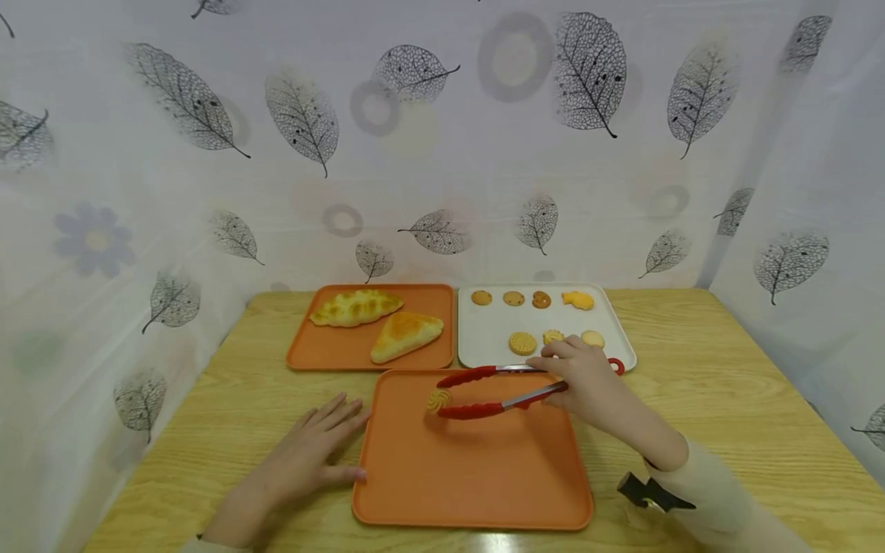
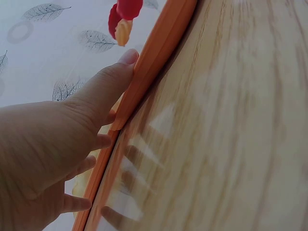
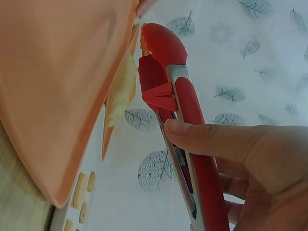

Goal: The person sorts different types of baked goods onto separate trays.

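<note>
My right hand (image 1: 589, 385) grips a pair of red-tipped metal tongs (image 1: 474, 412) over the front orange tray (image 1: 470, 488). Between the tong tips, at the tray's far left part, is a small swirled cookie (image 1: 437, 400); the left wrist view shows this cookie (image 2: 123, 32) raised above the tray rim. In the right wrist view the thumb presses along one arm of the tongs (image 3: 190, 103). My left hand (image 1: 304, 455) lies beside the front tray with fingers spread, its thumb touching the left rim (image 2: 144, 67).
Behind the front tray, a second orange tray (image 1: 346, 357) bears a long braided bread (image 1: 356, 307) and a triangular bread (image 1: 406, 336). A white tray (image 1: 484, 330) at back right holds several cookies, one of them a round cookie (image 1: 522, 343). A leaf-patterned curtain (image 1: 442, 169) surrounds the wooden table (image 1: 691, 361).
</note>
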`<state>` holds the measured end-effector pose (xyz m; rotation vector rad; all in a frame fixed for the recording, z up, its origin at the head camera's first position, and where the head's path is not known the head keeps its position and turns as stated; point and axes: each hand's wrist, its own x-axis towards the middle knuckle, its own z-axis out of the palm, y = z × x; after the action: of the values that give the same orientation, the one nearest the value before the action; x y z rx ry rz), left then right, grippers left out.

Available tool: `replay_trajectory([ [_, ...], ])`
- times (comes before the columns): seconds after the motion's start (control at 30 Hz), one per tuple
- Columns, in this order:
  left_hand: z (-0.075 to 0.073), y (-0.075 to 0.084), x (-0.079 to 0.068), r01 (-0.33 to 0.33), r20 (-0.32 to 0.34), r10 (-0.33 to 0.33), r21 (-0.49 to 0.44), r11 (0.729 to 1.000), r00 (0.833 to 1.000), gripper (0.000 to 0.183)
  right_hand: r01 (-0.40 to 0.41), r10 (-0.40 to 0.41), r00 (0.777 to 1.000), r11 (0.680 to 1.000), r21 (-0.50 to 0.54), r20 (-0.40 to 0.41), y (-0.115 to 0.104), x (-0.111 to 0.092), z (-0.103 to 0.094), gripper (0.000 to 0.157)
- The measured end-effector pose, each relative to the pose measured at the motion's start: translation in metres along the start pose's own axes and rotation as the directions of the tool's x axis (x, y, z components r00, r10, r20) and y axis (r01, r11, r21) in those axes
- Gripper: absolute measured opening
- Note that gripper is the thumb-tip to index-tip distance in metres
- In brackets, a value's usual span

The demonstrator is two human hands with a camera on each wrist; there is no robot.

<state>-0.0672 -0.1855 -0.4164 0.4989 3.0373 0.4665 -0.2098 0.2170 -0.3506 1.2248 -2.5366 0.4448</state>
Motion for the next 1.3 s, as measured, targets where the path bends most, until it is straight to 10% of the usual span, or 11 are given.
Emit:
replay_trajectory([
  [0.57, -0.003, 0.001, 0.001, 0.009, 0.019, -0.009, -0.002, 1.000, 1.000, 0.086, -0.111, 0.109, 0.993, 0.992, -0.060, -0.039, 0.043, 0.023, 0.001, 0.047],
  [1.3, -0.003, 0.002, 0.000, 0.018, 0.031, -0.018, -0.002, 1.000, 0.999, 0.087, -0.307, 0.322, 0.935, 0.945, -0.113, 0.152, 0.074, 0.026, 0.015, 0.049],
])
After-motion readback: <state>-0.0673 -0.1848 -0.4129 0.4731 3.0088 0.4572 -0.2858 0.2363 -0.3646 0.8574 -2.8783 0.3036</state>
